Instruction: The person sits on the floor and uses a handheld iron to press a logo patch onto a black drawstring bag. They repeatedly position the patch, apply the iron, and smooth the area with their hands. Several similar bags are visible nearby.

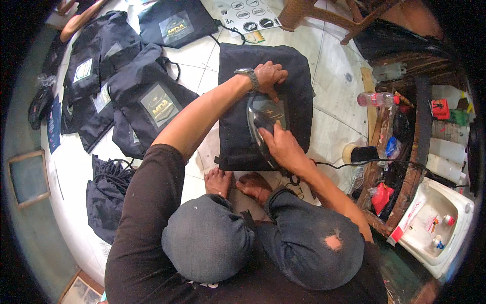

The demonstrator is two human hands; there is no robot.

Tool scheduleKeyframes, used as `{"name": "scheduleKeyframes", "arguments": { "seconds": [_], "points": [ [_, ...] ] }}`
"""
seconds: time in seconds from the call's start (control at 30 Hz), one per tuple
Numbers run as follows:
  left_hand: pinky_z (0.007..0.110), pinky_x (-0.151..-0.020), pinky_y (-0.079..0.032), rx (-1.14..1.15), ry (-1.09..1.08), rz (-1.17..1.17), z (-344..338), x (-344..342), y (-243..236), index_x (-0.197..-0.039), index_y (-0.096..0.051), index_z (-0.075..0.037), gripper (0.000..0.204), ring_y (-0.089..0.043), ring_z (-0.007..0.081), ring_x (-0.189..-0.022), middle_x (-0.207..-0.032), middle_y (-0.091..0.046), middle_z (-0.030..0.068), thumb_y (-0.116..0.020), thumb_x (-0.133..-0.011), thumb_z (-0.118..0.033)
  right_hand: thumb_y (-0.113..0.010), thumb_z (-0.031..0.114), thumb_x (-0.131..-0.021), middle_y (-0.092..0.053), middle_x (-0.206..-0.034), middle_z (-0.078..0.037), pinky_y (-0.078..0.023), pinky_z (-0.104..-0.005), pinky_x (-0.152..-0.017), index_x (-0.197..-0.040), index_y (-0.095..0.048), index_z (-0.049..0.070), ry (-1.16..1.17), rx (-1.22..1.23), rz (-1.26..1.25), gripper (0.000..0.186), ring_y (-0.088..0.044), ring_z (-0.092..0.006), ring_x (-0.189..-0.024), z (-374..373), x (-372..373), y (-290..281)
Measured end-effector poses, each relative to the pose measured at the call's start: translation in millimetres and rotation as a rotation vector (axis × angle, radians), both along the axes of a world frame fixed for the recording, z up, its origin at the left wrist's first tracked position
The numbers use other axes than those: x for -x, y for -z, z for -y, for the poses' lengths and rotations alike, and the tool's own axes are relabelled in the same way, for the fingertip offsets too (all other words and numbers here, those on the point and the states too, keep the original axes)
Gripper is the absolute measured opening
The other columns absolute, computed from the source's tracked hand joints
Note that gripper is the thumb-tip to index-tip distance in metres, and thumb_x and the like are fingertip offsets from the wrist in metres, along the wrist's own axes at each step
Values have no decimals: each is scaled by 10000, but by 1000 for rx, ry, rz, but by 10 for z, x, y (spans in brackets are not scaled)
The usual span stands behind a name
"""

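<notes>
A black fabric bag [238, 142] lies flat in front of me on the floor. My left hand [272, 76] presses on its upper part, fingers apart and slightly bent. A translucent patch with a design [278, 106] lies on the bag beneath my hands, partly covered. My right hand [281, 139] grips a dark iron [257, 121], which rests over the patch's left part. A black cord runs from the iron off to the right. My bare feet are just below the bag.
Several black bags [129, 88] with patches lie left and behind. A sticker sheet [235, 12] and woven chair [298, 15] are at the back. At right are a plastic bottle [374, 99], wooden planks and a white basin [415, 213]. Another person's arm [76, 25] shows top left.
</notes>
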State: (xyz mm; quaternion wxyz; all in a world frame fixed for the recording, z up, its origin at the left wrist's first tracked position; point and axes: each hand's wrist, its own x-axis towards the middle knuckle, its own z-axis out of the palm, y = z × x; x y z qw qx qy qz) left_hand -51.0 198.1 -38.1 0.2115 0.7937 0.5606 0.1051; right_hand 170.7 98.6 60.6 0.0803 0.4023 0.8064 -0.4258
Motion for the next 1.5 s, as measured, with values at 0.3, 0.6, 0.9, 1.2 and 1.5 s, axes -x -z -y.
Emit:
{"name": "scheduleKeyframes", "arguments": {
  "seconds": [0.3, 0.6, 0.9, 1.2, 1.5],
  "points": [
    [522, -809, -526, -3, -5, 3, 45, 4, -55, -994, -552, -177, 653, -570, 379, -1041, -1085, -581, 86, -944, -609, -529, -583, 492, -1018, -670, -862, -341, -504, -573, -734, -1036, -602, -36, -350, 32, 138, 529, -642, -554, -861, 209, -652, -227],
    [480, -974, -499, -221, -478, 357, 654, 103, -408, -1200, -627, -18, 419, -611, 408, -1134, -1213, -628, 200, -740, -918, -306, -624, 555, -990, -652, -736, -146, -513, -373, -694, -1075, -661, -7, 299, -55, 67, 569, -613, -220, -679, -1164, -1315, -594],
    [686, -1215, -83, -101, -748, -265, 2284, -453, 85, -1652, -278, -234, 666, -128, 327, -1603, -1746, -161, 42, -450, -1058, -481, -704, 207, -975, -660, -1217, -139, -472, -349, -995, -1293, -548, -38, 898, -361, -743, 430, -621, -234, -1102, -1269, -1192, 1123],
    [483, -1057, -387, -305, -732, 19, 2286, -621, -254, -1414, -574, -74, 523, -511, 350, -1264, -1386, -568, 143, -702, -934, -237, -653, 201, -1030, -568, -1354, -170, -413, -394, -1081, -1338, -491, -50, 952, -697, -612, 430, -533, -257, -1251, -571, -1233, 1230],
    [435, -895, -471, -317, -756, 197, 2147, -714, -275, -1036, -691, -30, 191, -586, 323, -1045, -1139, -646, 112, -716, -854, -84, -575, 145, -1022, -645, -1153, -156, -436, -448, -1025, -1121, -625, 9, 341, -376, -584, 176, -595, -345, -1123, -129, -529, 454]
  ]
}}
